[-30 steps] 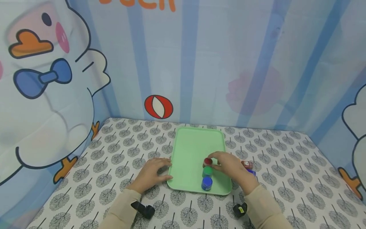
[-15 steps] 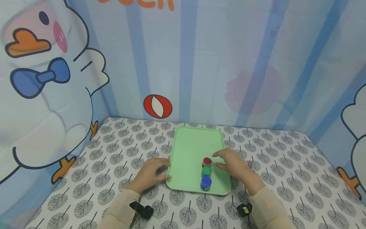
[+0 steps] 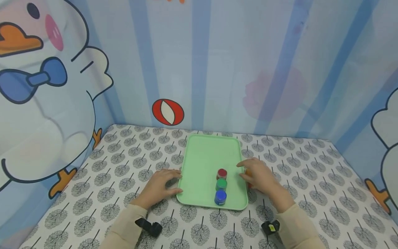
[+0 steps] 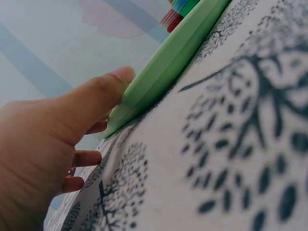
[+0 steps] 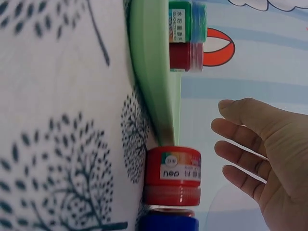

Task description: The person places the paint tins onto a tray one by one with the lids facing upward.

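Note:
A green tray (image 3: 205,152) lies on the table with three small paint jars in a row near its right side: red (image 3: 222,174), green (image 3: 221,185) and blue (image 3: 220,197). My left hand (image 3: 160,186) touches the tray's left edge, thumb (image 4: 126,74) against the rim. Over the right edge hovers my right hand (image 3: 260,177), fingers loosely bent and apart, holding nothing. Below it in the right wrist view, a red jar (image 5: 173,166) lies on its side close outside the tray, beside a blue-topped one (image 5: 168,222). In the head view that hand mostly hides them.
The table has a white cloth (image 3: 143,155) printed with trees. Behind stands a pale blue striped curtain (image 3: 230,69) with cartoon ducks. A black wrist camera (image 3: 149,227) sits on the left sleeve, and another (image 3: 270,227) on the right.
My right hand has let go of the red jar in the tray and moved right, over the tray's edge. The left hand stays at the left edge. The head view has shifted slightly.

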{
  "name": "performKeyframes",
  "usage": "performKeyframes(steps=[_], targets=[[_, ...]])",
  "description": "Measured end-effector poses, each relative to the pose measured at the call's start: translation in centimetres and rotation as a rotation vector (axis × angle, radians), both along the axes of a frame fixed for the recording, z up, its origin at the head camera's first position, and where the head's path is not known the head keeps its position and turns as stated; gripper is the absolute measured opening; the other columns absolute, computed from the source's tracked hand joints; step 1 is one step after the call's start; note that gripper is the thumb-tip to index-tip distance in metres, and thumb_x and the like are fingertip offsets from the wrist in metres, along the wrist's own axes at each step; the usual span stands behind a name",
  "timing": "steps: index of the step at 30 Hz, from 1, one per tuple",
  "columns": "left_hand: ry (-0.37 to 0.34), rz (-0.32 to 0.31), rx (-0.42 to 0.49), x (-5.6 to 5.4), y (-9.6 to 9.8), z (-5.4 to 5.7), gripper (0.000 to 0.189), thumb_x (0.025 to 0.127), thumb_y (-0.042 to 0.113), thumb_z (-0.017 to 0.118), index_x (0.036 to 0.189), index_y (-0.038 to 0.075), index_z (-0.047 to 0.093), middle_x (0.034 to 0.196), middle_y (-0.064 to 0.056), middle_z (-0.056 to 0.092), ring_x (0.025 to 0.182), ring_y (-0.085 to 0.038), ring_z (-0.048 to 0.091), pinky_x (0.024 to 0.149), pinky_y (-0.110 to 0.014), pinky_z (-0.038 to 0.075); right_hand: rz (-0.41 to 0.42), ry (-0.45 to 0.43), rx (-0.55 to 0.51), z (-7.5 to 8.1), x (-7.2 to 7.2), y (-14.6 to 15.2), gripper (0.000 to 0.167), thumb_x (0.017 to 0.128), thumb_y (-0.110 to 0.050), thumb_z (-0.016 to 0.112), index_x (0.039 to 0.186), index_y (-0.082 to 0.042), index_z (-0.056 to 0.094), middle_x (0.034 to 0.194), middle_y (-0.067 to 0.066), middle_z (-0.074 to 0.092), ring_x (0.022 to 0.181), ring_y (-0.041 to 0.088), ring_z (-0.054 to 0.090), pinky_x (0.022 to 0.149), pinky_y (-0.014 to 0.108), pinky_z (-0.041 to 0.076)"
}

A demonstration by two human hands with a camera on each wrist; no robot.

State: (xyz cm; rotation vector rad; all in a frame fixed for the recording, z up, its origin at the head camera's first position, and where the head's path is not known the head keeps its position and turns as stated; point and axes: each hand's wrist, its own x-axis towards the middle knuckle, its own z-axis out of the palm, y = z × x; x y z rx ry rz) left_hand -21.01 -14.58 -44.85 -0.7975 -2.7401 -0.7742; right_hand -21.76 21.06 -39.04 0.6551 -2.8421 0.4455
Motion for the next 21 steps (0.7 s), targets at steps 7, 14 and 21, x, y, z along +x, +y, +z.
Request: performKeyframes(steps=[7, 14, 21], targets=[[0.000, -0.011, 0.003, -0.1, 0.0, 0.1, 0.046, 0.078, 0.040, 0.076, 0.117, 0.018, 0.066, 0.133, 0.000, 0.062, 0.125, -0.027, 0.055, 0.109, -0.055, 0.039, -0.018, 0.013, -0.068, -0.5, 0.2, 1.1, 0.029, 0.084, -0.014, 0.072, 0.111, -0.005, 0.068, 0.111, 0.012, 0.070, 0.105, 0.031, 0.063, 0.096, 0.050, 0.050], [0.004, -0.019, -0.007, -0.3, 0.1, -0.1, 0.045, 0.079, 0.040, 0.076, 0.117, 0.019, 0.066, 0.131, 0.000, 0.063, 0.125, -0.026, 0.055, 0.110, -0.053, 0.039, -0.053, -0.012, -0.102, -0.6, 0.7, 2.2, 0.028, 0.086, -0.016, 0.071, 0.112, -0.006, 0.068, 0.113, 0.013, 0.070, 0.108, 0.033, 0.062, 0.097, 0.052, 0.050], [0.001, -0.008, 0.008, -0.1, -0.2, -0.3, 0.045, 0.078, 0.041, 0.077, 0.117, 0.020, 0.066, 0.132, 0.002, 0.062, 0.124, -0.025, 0.056, 0.108, -0.053, 0.041, -0.070, -0.024, -0.117, -0.6, 1.1, 2.9, 0.027, 0.086, -0.020, 0.072, 0.109, -0.007, 0.069, 0.111, 0.013, 0.069, 0.088, 0.027, 0.066, 0.080, 0.045, 0.057]])
